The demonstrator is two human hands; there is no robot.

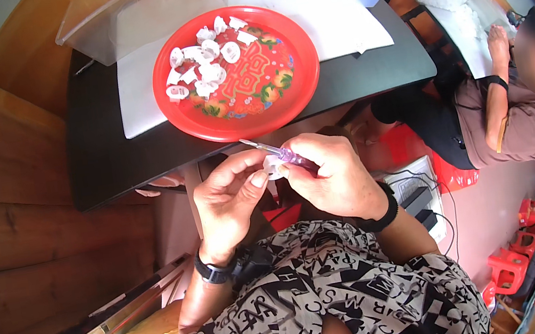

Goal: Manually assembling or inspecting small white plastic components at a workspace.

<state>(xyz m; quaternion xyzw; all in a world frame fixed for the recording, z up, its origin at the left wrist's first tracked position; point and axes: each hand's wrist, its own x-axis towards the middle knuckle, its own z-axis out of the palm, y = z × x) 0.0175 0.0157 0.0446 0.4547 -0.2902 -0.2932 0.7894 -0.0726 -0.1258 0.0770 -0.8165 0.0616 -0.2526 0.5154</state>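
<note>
Close in front of my body, my left hand (229,197) pinches a small white plastic part (273,166) between thumb and fingertips. My right hand (335,174) is closed around a screwdriver (288,155) with a clear purplish handle; its metal shaft points up and to the left, past the white part. The right thumb and fingertips also come close to that part, and whether they touch it I cannot tell. Just beyond my hands, a round red tray (240,128) with a painted fruit pattern carries several similar white plastic pieces (210,50), mostly on its left side.
The tray rests on white sheets (138,103) over a black table (104,151). Clear plastic bins (139,19) line the table's far side. At right, another person (507,108) sits by a second table with white material. Red stools (507,269) and cables (452,207) are on the floor.
</note>
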